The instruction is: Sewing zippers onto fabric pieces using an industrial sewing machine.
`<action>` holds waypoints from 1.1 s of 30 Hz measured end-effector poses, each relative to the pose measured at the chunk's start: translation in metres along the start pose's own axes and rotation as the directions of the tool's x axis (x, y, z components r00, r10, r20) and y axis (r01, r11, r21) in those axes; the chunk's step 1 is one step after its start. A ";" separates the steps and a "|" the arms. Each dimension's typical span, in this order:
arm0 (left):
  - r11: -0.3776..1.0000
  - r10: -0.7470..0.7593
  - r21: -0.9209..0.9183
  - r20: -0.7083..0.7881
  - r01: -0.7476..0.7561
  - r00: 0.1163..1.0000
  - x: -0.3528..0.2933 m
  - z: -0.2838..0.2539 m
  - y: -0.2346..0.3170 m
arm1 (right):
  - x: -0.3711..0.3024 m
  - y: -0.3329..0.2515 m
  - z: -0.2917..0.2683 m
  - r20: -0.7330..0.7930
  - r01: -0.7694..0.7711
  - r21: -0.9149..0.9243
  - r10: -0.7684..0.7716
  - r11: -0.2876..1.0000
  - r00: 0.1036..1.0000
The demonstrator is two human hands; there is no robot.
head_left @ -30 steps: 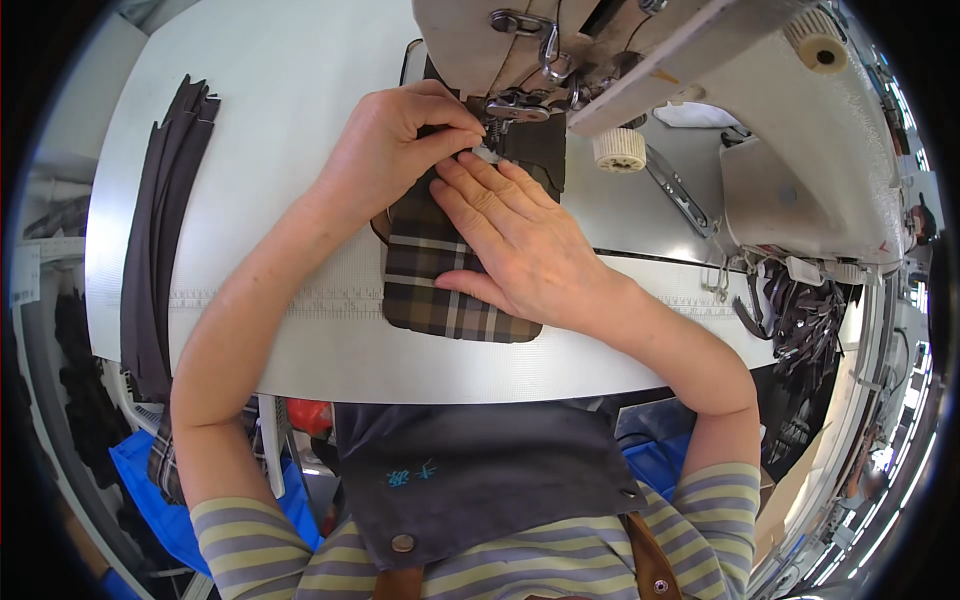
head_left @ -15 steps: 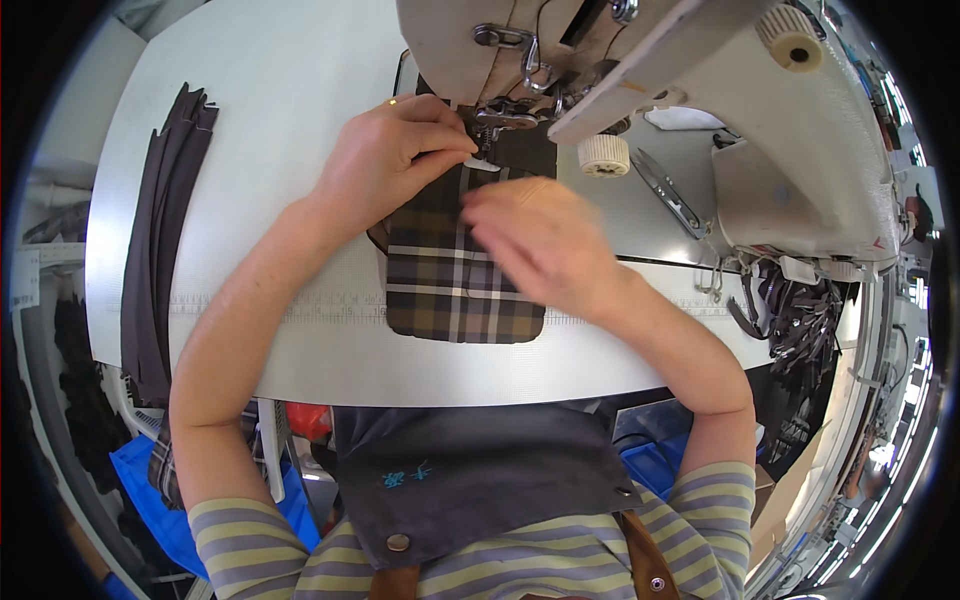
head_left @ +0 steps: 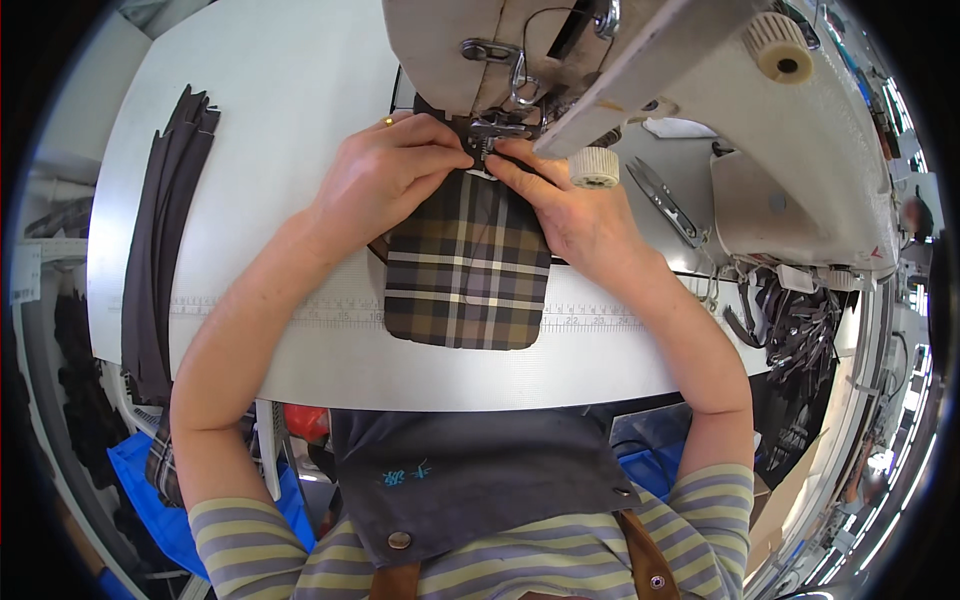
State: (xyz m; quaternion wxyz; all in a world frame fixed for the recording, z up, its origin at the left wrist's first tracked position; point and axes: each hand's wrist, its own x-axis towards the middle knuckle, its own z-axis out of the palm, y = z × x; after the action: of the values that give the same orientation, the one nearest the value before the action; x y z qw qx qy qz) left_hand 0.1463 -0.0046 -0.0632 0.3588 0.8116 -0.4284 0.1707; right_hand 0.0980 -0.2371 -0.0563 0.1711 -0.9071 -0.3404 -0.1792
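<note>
Plaid panel at the presser foot, both hands on its upper end

Plaid fabric panel (head_left: 465, 285), brown, black and white check, is lying flat on the white sewing table (head_left: 270, 370); its rounded lower end is pointing toward the wearer, and its upper end is reaching the presser foot (head_left: 486, 148) of the industrial sewing machine (head_left: 840, 150).

Left hand (head_left: 385, 170): thumb and fingertips are pressing together, pinching the panel's upper edge just left of the foot; which layers are being gripped is too small to tell. A gold-coloured ring (head_left: 388, 121) is showing on one finger.

Right hand (head_left: 590, 215): thumb and index finger are extending to the same edge, just right of the foot. Cannot tell whether these two are pinching the cloth or only pressing on it. The machine's overhanging white knob (head_left: 594, 167) is partly covering this hand.

Surroundings: thread snips (head_left: 665, 205) are lying right of the right hand, near the machine's base. A ruler scale (head_left: 330, 315) is running across the table, passing beneath the panel. Dark fabric strips (head_left: 165, 240) are draping over the table's left side; a dark bundle (head_left: 800, 325) is hanging at the right edge. The wearer is wearing a dark apron (head_left: 480, 480) over a striped shirt (head_left: 245, 530).
</note>
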 end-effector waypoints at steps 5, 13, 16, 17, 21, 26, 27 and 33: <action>1.000 0.005 0.002 0.005 -0.005 1.000 0.001 0.000 0.000 | 0.001 0.002 0.000 -0.006 0.010 0.006 -0.010 1.000 1.000; 0.996 0.008 0.085 0.007 -0.009 1.000 0.007 0.002 0.004 | 0.000 -0.012 0.001 0.014 -0.008 0.061 0.007 0.998 1.000; 0.987 -0.159 0.011 0.022 0.159 0.987 0.006 0.002 0.006 | 0.001 -0.017 0.001 0.046 -0.019 0.031 0.017 0.999 0.999; 0.992 -0.128 -0.001 0.022 0.128 0.991 0.005 0.002 0.004 | 0.001 -0.017 0.001 0.050 -0.009 0.025 0.008 1.000 0.999; 0.992 -0.111 -0.044 0.092 0.115 0.990 0.006 -0.006 0.006 | -0.001 -0.015 0.003 0.053 0.003 0.019 -0.004 1.000 0.999; 0.995 -0.092 -0.037 0.088 0.096 0.992 0.006 -0.005 0.004 | -0.002 -0.014 0.004 0.024 0.012 0.048 -0.013 0.999 1.000; 0.995 -0.089 -0.031 0.084 0.092 0.992 0.006 -0.005 0.005 | -0.001 -0.015 0.004 0.024 0.012 0.049 -0.013 0.999 1.000; 0.941 -0.305 -0.142 0.044 0.308 0.951 0.008 0.003 0.010 | 0.002 -0.016 0.001 0.050 -0.028 0.051 0.026 0.998 0.998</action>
State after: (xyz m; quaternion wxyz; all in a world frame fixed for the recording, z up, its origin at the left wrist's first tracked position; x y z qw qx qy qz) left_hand 0.1423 -0.0153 -0.0560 0.4353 0.8414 -0.3120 0.0720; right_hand 0.0888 -0.2236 -0.0534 0.1885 -0.9109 -0.3367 -0.1458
